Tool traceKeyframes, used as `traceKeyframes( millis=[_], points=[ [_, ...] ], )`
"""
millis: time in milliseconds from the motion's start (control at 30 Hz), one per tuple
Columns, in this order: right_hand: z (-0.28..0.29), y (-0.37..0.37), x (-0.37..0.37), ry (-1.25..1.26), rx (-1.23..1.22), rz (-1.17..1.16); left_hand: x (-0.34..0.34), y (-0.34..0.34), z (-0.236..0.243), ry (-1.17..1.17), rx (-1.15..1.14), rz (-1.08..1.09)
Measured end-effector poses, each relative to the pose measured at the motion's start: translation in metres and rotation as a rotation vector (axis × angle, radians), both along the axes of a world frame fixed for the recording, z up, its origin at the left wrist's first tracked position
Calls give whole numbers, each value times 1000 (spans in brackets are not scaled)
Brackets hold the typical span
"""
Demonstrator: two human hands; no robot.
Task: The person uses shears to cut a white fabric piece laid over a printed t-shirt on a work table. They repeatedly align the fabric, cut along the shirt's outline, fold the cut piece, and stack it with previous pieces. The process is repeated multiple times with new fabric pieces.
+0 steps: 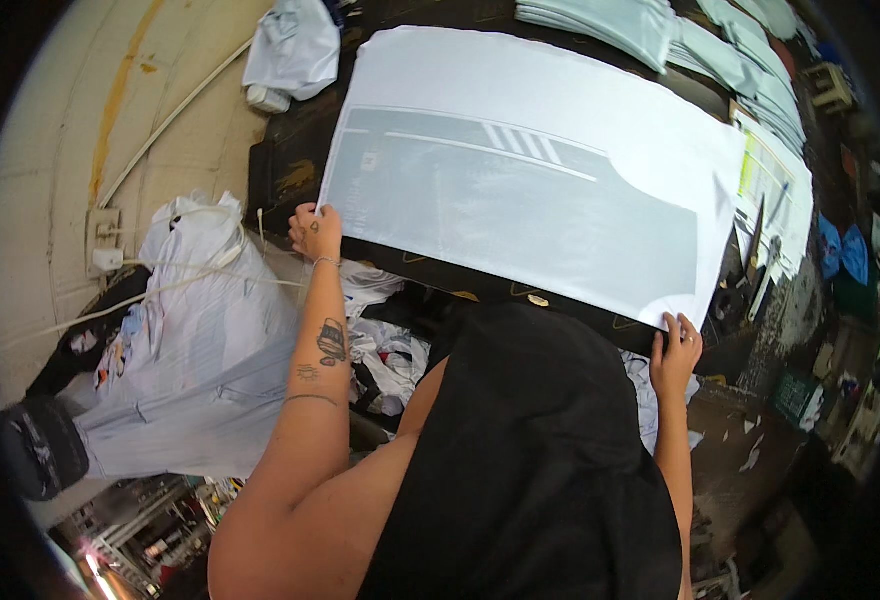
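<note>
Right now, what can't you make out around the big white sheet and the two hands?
- Table: head view, mostly hidden beneath the white sheet.
- Left hand and right hand: fingertips hidden at the sheet's near edge.
- Folded stacks: cut off by the rim.

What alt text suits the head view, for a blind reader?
Both hands, left hand and right hand, grip the near corners of a large white sheet printed with a grey panel, lying on a dark table. Folded pale garments are stacked beyond.
</note>
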State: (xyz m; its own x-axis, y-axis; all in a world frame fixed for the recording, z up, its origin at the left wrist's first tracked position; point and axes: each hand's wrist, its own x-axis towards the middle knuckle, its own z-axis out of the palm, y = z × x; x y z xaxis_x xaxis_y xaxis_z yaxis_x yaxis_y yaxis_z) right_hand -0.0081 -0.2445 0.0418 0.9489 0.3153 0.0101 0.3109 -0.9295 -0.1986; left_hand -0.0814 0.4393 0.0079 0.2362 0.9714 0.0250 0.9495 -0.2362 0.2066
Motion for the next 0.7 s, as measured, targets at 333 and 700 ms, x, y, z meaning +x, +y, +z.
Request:
traceKeyframes(
  millis=[333,700],
  points=[
    [3,-56,70,-239,-55,-273,74,-7,7,-338,185,-877],
    [7,-82,102,84,55,-387,266,-376,8,-209,-158,-1513]
  ],
)
